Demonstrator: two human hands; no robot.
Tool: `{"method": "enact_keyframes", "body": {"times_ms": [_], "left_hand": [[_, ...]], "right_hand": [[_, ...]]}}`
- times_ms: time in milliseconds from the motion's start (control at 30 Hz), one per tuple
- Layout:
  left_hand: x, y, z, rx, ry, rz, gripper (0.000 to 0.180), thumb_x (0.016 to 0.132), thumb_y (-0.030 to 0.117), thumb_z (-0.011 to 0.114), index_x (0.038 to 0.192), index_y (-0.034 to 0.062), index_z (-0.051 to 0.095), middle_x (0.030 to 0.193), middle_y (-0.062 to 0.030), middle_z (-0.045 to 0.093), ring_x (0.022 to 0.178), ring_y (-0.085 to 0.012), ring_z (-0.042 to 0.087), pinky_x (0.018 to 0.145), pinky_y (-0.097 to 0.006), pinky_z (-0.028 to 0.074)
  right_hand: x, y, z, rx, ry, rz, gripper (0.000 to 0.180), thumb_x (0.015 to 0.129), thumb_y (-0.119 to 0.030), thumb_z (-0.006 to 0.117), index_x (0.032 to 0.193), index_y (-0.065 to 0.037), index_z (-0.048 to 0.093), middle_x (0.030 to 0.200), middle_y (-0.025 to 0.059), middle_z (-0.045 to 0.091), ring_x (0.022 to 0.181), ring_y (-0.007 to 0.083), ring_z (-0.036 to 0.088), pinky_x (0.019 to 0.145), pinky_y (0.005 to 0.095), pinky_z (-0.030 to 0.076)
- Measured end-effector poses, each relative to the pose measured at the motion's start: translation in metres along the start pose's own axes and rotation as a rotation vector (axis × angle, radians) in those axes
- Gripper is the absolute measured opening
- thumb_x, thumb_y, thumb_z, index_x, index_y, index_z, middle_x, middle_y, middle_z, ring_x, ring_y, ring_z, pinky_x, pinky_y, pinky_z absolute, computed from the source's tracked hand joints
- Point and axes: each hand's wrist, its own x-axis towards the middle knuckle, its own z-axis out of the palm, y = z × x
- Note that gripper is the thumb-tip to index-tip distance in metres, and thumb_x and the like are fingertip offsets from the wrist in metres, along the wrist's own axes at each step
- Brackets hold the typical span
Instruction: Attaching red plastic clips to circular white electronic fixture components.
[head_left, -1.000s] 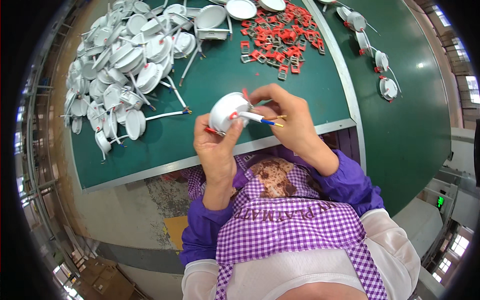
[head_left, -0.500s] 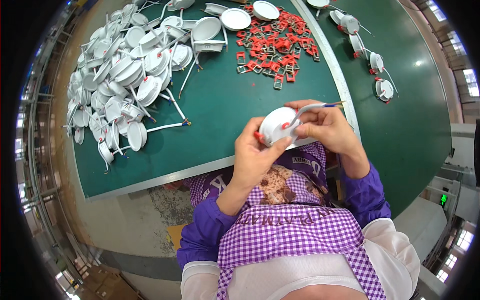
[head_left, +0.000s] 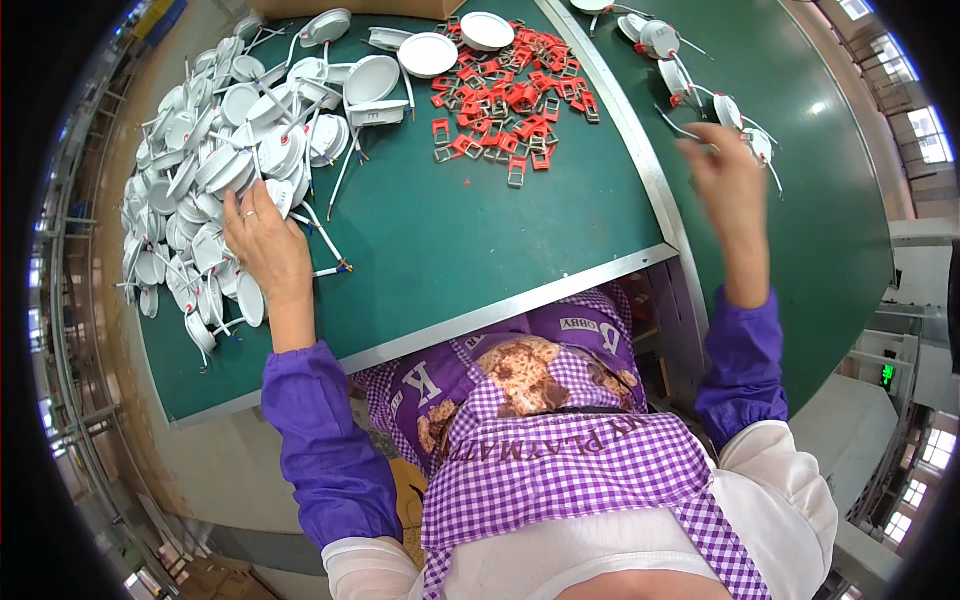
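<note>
My left hand (head_left: 268, 240) reaches into a large pile of white round downlights (head_left: 240, 105) on the left. Its fingers are stretched out and rest against lights in the pile; the fingertips are partly hidden among them. My right hand (head_left: 728, 180) is over the green surface on the right, by a row of similar downlights. Its fingers are smeared by motion. A white cable (head_left: 675, 124) sticks out beside its fingers; whatever light it belongs to is hidden by the hand. One downlight (head_left: 757, 146) with a cable shows just beyond this hand.
Red clips with metal frames (head_left: 520, 95) lie heaped at the back middle of the green table (head_left: 450, 240). Two white round lights (head_left: 428, 55) lie beside them. A pale metal strip (head_left: 625, 130) divides the two green surfaces. A cardboard box (head_left: 370, 8) stands at the far edge.
Both hands held one downlight in front of me before. They have since parted: the left moved to the pile, the right moved over to the row on the right. The view has shifted slightly.
</note>
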Motion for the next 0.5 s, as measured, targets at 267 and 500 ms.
{"method": "enact_keyframes", "body": {"times_ms": [267, 500], "left_hand": [[-0.013, 0.039, -0.035, -0.364, 0.173, -0.028, 0.038, 0.082, -0.004, 0.060, 0.120, 0.0008, 0.059, 0.119, -0.0162, 0.063, 0.118, -0.0395, 0.054, 0.101, -0.044, 0.043], [-0.066, 0.116, -0.059, -1.566, -0.008, -0.392, 0.042, 0.087, -0.011, 0.064, 0.127, -0.0016, 0.056, 0.135, -0.0151, 0.053, 0.120, -0.0229, 0.055, 0.104, -0.034, 0.043]], "right_hand": [[-0.035, -0.088, 0.104, 0.155, -0.315, -0.421, 0.016, 0.082, -0.010, 0.069, 0.095, -0.003, 0.064, 0.093, 0.0148, 0.062, 0.081, 0.0347, 0.063, 0.069, 0.0436, 0.051], [-0.039, -0.109, 0.095, 0.439, -0.468, -0.166, 0.016, 0.080, -0.007, 0.066, 0.091, 0.003, 0.058, 0.083, 0.0157, 0.065, 0.072, 0.0293, 0.068, 0.064, 0.0377, 0.054]]}}
